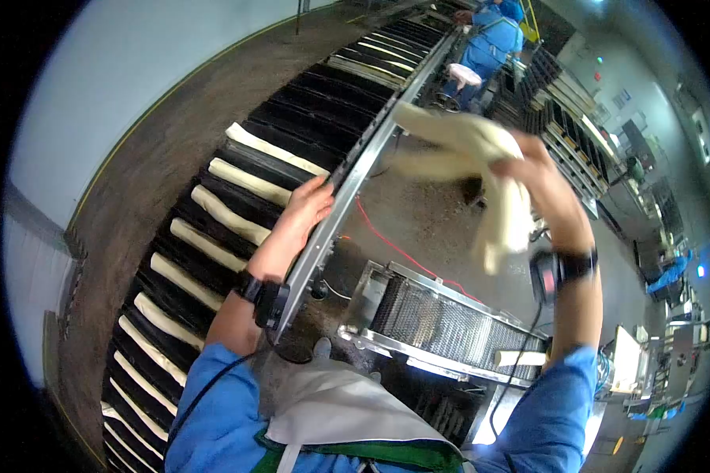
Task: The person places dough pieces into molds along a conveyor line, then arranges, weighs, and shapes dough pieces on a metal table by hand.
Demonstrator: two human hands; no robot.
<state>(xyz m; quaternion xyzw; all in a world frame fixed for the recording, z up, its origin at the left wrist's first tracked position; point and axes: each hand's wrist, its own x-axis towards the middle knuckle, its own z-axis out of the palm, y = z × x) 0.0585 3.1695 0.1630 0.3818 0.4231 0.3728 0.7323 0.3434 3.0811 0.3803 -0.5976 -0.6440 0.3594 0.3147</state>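
Note:
My right hand point(532, 169) is raised over the floor to the right of the rail. It grips several long pale dough strips point(503, 205) that hang and fan out, smeared by motion. My left hand point(304, 214) rests at the metal rail point(356, 175) with its fingers stretched out, close to the end of a dough strip point(248, 183). Beside it, more dough strips lie one per groove across the black trough-shaped trays point(315, 106).
A short mesh belt conveyor point(442, 319) stands in front of me, with one dough piece point(521, 359) at its right end. A co-worker in blue point(493, 43) stands farther along the line. Racks of trays point(568, 130) are at the right. A red cable point(394, 244) crosses the floor.

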